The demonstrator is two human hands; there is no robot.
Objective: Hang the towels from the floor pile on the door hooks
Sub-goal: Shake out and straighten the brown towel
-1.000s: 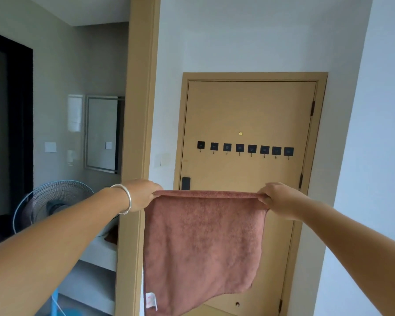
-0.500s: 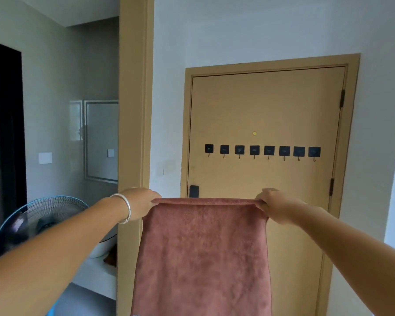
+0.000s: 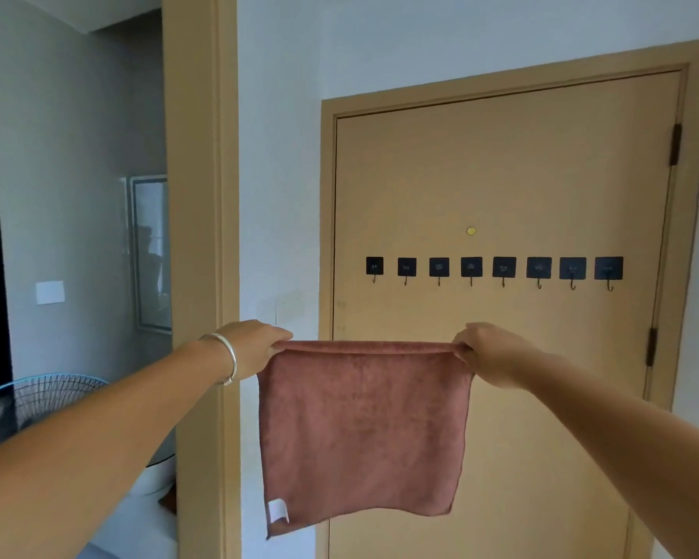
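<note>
A reddish-brown towel (image 3: 364, 429) hangs stretched flat in front of me, with a white label at its lower left corner. My left hand (image 3: 251, 349), a silver bangle on its wrist, pinches the towel's top left corner. My right hand (image 3: 489, 353) pinches the top right corner. Behind the towel stands a closed tan door (image 3: 501, 175). A row of several black square hooks (image 3: 493, 269) runs across the door just above my hands, and all of them are bare. The floor pile is out of view.
A tan door frame post (image 3: 196, 236) stands at the left of the white wall. Beyond it lie a mirror (image 3: 150, 252), a white wall switch (image 3: 50, 292) and a standing fan (image 3: 37, 401) low at the left.
The view has come closer to the door, so the hooks look larger and nearer. Both hands keep the towel stretched at the same height, and its lower edge is back in view.
</note>
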